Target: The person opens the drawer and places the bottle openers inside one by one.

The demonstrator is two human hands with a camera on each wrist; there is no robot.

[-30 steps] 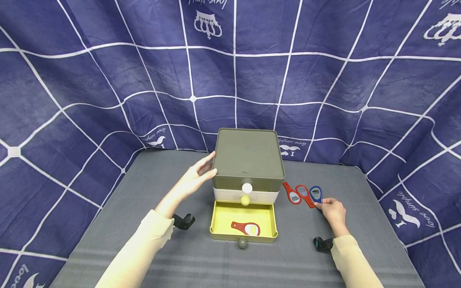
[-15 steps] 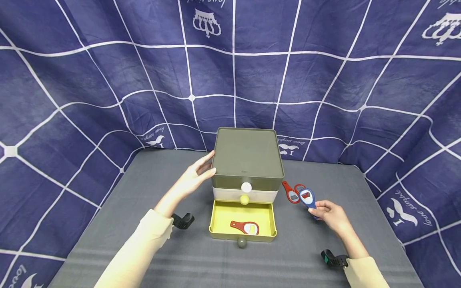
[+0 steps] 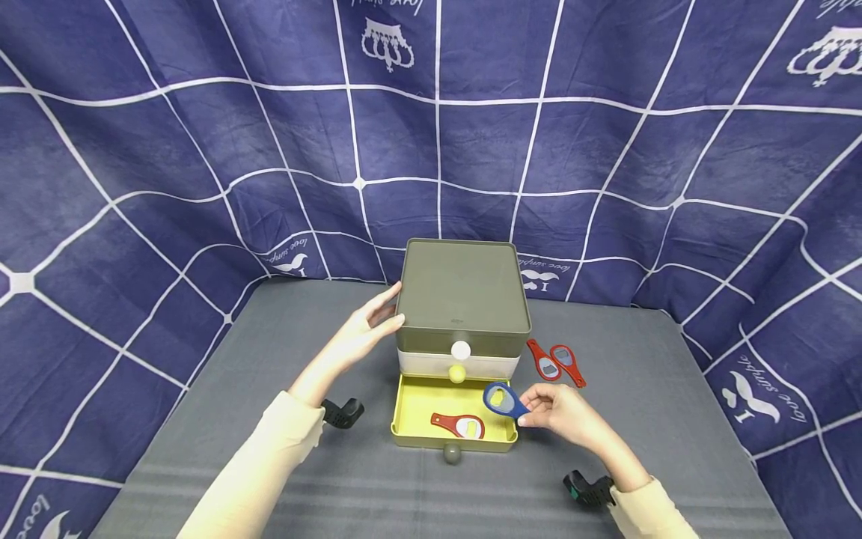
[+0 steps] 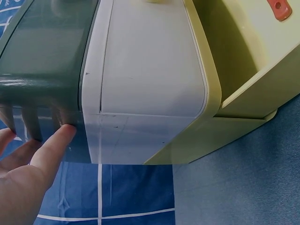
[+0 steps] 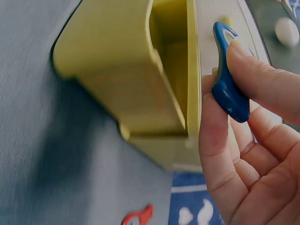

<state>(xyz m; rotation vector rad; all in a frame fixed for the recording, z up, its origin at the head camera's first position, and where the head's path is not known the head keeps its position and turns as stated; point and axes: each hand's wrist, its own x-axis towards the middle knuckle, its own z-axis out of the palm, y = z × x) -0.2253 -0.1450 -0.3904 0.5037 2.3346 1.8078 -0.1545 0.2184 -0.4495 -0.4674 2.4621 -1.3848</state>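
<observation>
A small stacked drawer box (image 3: 465, 288) has a dark green top tier, a white middle and a yellow bottom drawer (image 3: 415, 408) pulled out. My left hand (image 3: 353, 340) rests its fingertips against the left side of the green tier; the left wrist view shows the thumb and fingers spread there. Between thumb and fingers, my right hand (image 3: 566, 413) pinches the handle end of a blue bottle opener (image 5: 229, 91), its ring head over the drawer's right part. Inside the drawer lies a red bottle opener (image 3: 444, 423), handle to the left.
Two more red bottle openers, one nearer the box (image 3: 536, 349) and one farther right (image 3: 576, 376), lie on the grey cloth (image 3: 646, 389). Round knobs, one grey (image 3: 452, 453), mark the tiers' fronts. A blue patterned curtain (image 3: 471, 150) hangs behind.
My right hand has lifted the blue bottle opener off the cloth and carried it left, from beside the red ones to over the open drawer. The left hand stays put.
</observation>
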